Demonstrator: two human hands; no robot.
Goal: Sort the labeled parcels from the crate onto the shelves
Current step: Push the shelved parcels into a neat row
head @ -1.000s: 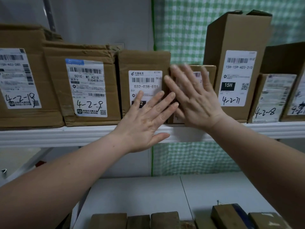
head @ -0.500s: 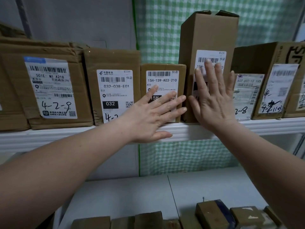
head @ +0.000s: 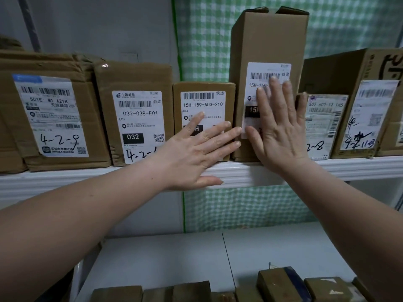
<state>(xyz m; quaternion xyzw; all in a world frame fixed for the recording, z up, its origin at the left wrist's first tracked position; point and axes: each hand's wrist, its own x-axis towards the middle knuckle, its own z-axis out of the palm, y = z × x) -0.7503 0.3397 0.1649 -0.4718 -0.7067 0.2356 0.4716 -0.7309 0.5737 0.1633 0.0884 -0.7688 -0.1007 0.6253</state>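
Parcels (head: 104,149) of brown cardboard stand side by side along the front of a white shelf (head: 65,179), each with a printed label facing out. Near the middle is a small parcel (head: 202,87) marked 15H-159-A03-210, and the left hand (head: 196,153) lies flat against its front, fingers straight and spread across the lower part of the label, the thumb hanging down over the shelf's rim. Touching that box on its right is a tall parcel (head: 268,40), the highest in the row, with its top flaps slightly ajar. The right hand (head: 281,136) is laid flat on the tall one's label, fingers straight, fanned and pointing up; they are a little blurred. The two hands are close together but apart. Left of the small box stands the parcel marked 032 (head: 135,79), and beyond it a wider one with 4-2-9 handwritten on it (head: 54,68). Right of the tall box a flat parcel with 2-8 showing (head: 325,123) leans against a larger box with a scribbled label (head: 349,68). Behind the row are a grey wall (head: 98,29) and a green checked cloth (head: 207,40). Below is a lower white shelf (head: 174,258), with more brown parcels (head: 279,282) along the bottom edge of the view.
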